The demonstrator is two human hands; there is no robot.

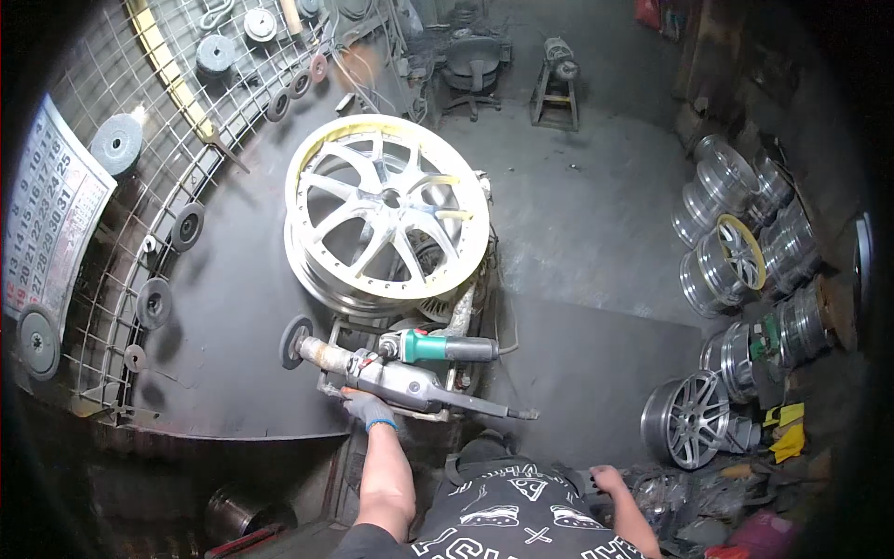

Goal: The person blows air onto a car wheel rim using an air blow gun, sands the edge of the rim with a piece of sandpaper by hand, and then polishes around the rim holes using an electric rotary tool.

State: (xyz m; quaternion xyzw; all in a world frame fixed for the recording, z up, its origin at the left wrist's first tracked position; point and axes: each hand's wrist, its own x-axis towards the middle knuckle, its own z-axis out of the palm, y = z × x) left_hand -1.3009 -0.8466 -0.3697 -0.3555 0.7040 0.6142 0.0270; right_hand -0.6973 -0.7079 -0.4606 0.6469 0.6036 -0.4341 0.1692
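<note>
My left hand (370, 408), in a grey glove with a blue cuff, is closed at the near side of a large grey polisher (400, 384), its fingers partly hidden against the tool body. A round dark disc (297, 342) is fitted at the polisher's left end. Just beyond lies a green and black angle grinder (433, 347). Both tools rest on a metal stand (430, 415). Behind them a multi-spoke wheel rim (391, 197) is propped face up, with yellow on its edge. Low at the right, my right hand (607, 480) is curled; something dark shows at its fingertips.
Several discs hang on a wire grid (102, 279) at the left, beside a calendar (56, 214). Stacked wheel rims (722, 256) line the right wall, and a silver rim (687, 421) stands nearer. A chair (472, 70) and a bench machine (559, 79) are at the back.
</note>
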